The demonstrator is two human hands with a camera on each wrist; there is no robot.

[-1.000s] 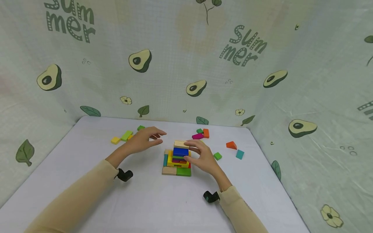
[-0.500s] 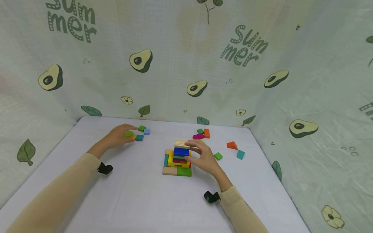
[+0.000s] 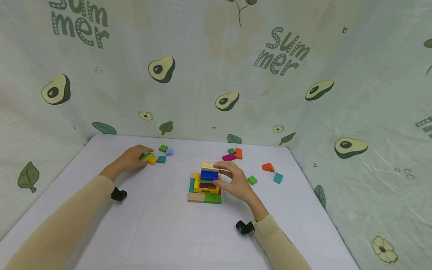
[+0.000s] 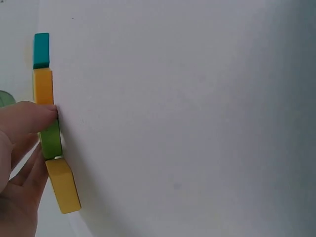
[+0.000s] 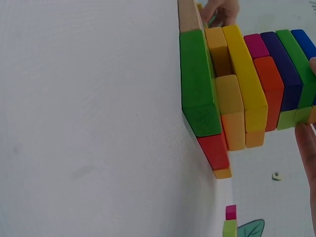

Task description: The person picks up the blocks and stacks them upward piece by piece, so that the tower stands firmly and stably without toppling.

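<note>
My left hand is at the far left of the table, pinching a light green block between thumb and fingers. In the left wrist view, that block lies between an orange-yellow block and a yellow block. My right hand grips the upper part of a block tower, with thumb and fingers around its right side. Plain wooden blocks top the tower, above blue, green, purple and yellow layers. Its base includes a green block at the front right corner.
Behind my left hand lie teal, light blue and green blocks. Beyond the tower are magenta and orange blocks. To its right lie a green block, an orange wedge and a teal block.
My left hand has moved left from beside the tower to the loose blocks and taken hold of the light green one. The right hand has stayed at the tower.
</note>
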